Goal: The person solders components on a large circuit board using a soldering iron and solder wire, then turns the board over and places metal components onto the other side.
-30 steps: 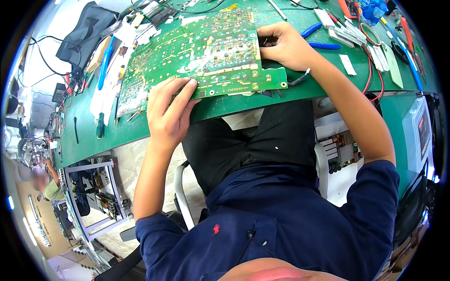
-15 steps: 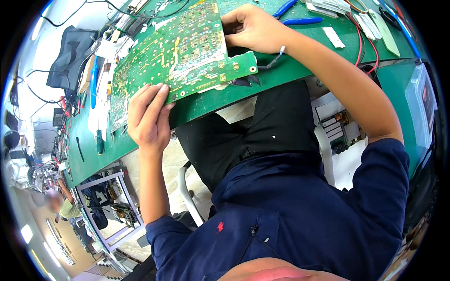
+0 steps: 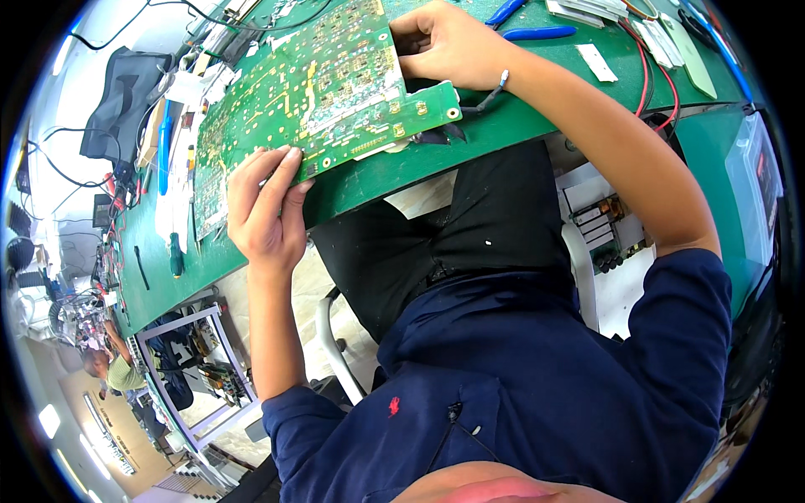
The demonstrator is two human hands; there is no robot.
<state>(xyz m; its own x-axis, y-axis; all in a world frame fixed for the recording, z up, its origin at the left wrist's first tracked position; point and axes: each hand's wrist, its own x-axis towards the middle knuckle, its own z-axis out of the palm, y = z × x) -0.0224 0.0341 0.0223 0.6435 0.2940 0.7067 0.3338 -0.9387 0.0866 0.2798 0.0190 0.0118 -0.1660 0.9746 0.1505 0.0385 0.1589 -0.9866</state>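
Observation:
A large green circuit board [image 3: 277,105] is held tilted over the green workbench [image 3: 503,121], its soldered face toward me. My left hand [image 3: 267,201] pinches its near edge, thumb and fingers closed on it. My right hand [image 3: 449,49] grips the board's right edge, with the fingertips partly hidden behind it. A strap with a grey cable [image 3: 486,103] is at my right wrist. Below the board's near right corner some dark parts [image 3: 440,136] show; the rest of its underside is hidden.
Blue-handled pliers [image 3: 537,33] lie beyond my right hand. To the right are a white strip [image 3: 597,63], red wires [image 3: 662,92] and a clear plastic box [image 3: 755,184]. A blue tool [image 3: 165,147] and a green-handled screwdriver [image 3: 176,256] lie left. Another person [image 3: 122,369] works far left.
The board has tilted slightly and shifted a little up and to the left, with both hands still on it. My right hand has moved slightly with it.

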